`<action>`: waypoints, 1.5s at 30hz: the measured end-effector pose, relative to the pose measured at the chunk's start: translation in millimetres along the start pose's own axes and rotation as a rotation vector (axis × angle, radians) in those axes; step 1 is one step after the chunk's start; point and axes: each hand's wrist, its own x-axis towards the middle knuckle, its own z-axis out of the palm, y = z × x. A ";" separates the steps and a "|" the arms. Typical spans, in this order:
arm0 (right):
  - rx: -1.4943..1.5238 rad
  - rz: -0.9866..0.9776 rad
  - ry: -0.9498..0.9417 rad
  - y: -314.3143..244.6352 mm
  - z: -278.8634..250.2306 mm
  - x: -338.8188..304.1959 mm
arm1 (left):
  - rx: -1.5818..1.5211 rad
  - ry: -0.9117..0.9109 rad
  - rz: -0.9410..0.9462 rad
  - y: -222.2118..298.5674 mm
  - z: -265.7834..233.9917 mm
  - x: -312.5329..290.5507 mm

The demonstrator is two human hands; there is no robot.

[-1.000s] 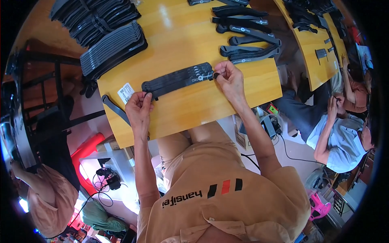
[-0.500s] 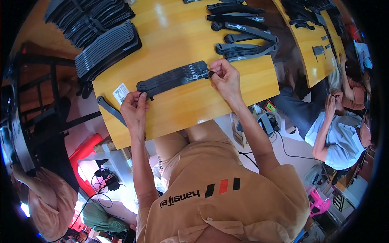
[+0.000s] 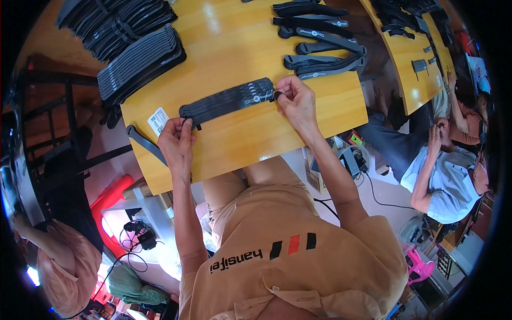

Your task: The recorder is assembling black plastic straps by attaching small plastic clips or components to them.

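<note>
A flat bundle of black straps (image 3: pixel 226 101) lies on the yellow table (image 3: pixel 234 152), its straps overlapping side by side, with white print near the right end. At its left end my left hand (image 3: pixel 177 143) is closed, thumb and fingers pinching the end. My right hand (image 3: pixel 300 104) pinches at the bundle's right end, where a small dark piece shows by the thumb. Just beyond my left fingers lies a white label (image 3: pixel 158 120). One loose dark strap (image 3: pixel 143 141) rests left of my left hand, near the table's edge.
Tall stacks of black straps (image 3: pixel 141 66) stand at the far left. Several folded straps (image 3: pixel 325 65) lie along the right side. Another table (image 3: pixel 408 80) is beyond a gap at right, where a person in a light blue shirt (image 3: pixel 453 184) sits. A black metal frame (image 3: pixel 69 117) stands left.
Both hands keep their hold at the two ends. The bundle has hardly moved; its right end sits very slightly farther from me.
</note>
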 end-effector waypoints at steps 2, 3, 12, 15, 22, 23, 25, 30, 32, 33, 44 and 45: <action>0.002 0.007 0.002 0.7 0.1 0.3 | 0.009 -0.001 0.005 0.0 0.5 -0.3; 0.003 0.013 0.003 1.2 0.2 0.5 | 0.014 0.001 0.006 0.8 0.8 -0.7; -0.026 -0.049 0.023 8.1 2.5 0.7 | 0.089 0.029 0.031 3.8 2.5 -2.1; -0.045 -0.048 0.025 5.1 2.8 0.2 | 0.119 0.032 0.037 6.9 3.3 -2.7; -0.075 -0.074 0.024 4.0 2.6 0.6 | 0.146 0.053 0.042 9.3 4.5 -3.5; -0.085 -0.075 0.025 3.3 2.8 0.5 | 0.146 0.054 0.042 9.2 4.8 -3.4; -0.093 -0.076 0.024 2.9 3.4 0.3 | 0.191 0.071 0.078 8.7 4.6 -3.4; -0.097 -0.083 0.040 6.1 3.5 -0.2 | 0.202 0.069 0.085 8.3 4.3 -2.6; -0.093 -0.086 0.039 6.5 4.2 -0.4 | 0.198 0.072 0.074 10.2 5.2 -3.5; -0.091 -0.088 0.042 6.4 4.6 -0.5 | 0.210 0.073 0.077 10.7 5.1 -3.9; -0.115 -0.102 0.038 3.7 4.9 -0.5 | 0.267 0.065 0.113 8.0 5.7 -3.5; -0.111 -0.100 0.033 3.0 4.8 -0.6 | 0.287 0.060 0.113 9.3 5.6 -4.1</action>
